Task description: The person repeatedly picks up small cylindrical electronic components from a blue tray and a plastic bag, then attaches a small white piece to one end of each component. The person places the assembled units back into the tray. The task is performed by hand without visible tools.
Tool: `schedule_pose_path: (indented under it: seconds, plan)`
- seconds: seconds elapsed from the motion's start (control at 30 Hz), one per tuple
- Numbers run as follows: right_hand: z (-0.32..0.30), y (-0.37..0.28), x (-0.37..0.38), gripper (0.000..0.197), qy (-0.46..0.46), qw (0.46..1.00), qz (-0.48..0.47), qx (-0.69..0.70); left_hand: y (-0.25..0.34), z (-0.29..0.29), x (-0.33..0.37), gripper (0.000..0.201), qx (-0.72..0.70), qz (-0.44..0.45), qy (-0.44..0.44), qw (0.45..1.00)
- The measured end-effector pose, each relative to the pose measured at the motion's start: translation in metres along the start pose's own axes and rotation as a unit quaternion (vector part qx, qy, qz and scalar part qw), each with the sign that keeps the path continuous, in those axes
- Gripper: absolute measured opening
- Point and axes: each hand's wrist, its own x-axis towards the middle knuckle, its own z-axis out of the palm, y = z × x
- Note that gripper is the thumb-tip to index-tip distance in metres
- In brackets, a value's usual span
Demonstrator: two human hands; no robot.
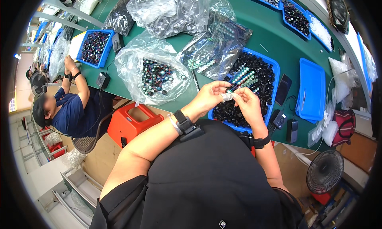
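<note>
My left hand (210,96) and my right hand (250,104) meet over a blue tray (271,94) full of small black plastic parts (260,65). The fingertips of both hands are pinched close together. What they hold is too small and too covered to make out. Something pale is wrapped around a finger of my left hand. Just beyond my fingers, rows of shiny green round pieces (242,78) lie on top of the black parts. Left of the tray, a clear plastic bag (131,65) lies open, with round green-topped pieces with wires (157,75) inside.
Stuffed plastic bags (171,14) crowd the far side of the green table. A phone (283,89), a blue tray stack (311,85) and small black devices (292,130) sit at right. Leftward, a person (75,109) works beside another blue tray (102,55); a red stool (129,123) stands nearby.
</note>
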Motion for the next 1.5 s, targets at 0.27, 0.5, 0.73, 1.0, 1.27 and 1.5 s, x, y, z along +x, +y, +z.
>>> schedule_pose_path:
  seconds: [0.27, 0.5, 0.73, 1.0, 1.27, 1.5]
  plan:
    - [0.008, -0.010, -0.004, 0.012, -0.046, 0.997, 0.026, -0.063, -0.013, -0.002, 0.006, 0.020, 0.139, 0.078, 0.042, 0.986]
    - [0.021, -0.027, -0.007, 0.016, -0.034, 0.995, 0.092, -0.017, -0.004, -0.008, 0.012, 0.018, 0.409, 0.262, 0.155, 0.860]
    - [-0.014, 0.004, 0.001, 0.018, -0.001, 0.997, 0.081, -0.001, -0.010, -0.108, 0.015, 0.023, 0.053, 0.065, 0.294, 0.952]
    - [-0.026, 0.032, -0.002, 0.019, 0.011, 0.995, 0.093, -0.016, -0.021, -0.193, -0.008, 0.024, 0.253, 0.087, 0.421, 0.867]
    - [-0.037, 0.040, -0.004, 0.021, 0.052, 0.993, 0.098, 0.042, -0.002, -0.151, 0.001, 0.035, 0.696, 0.229, 0.336, 0.591]
    - [-0.036, 0.041, -0.010, 0.024, 0.005, 0.990, 0.106, 0.094, -0.066, -0.027, 0.036, 0.029, 0.630, 0.206, -0.099, 0.743]
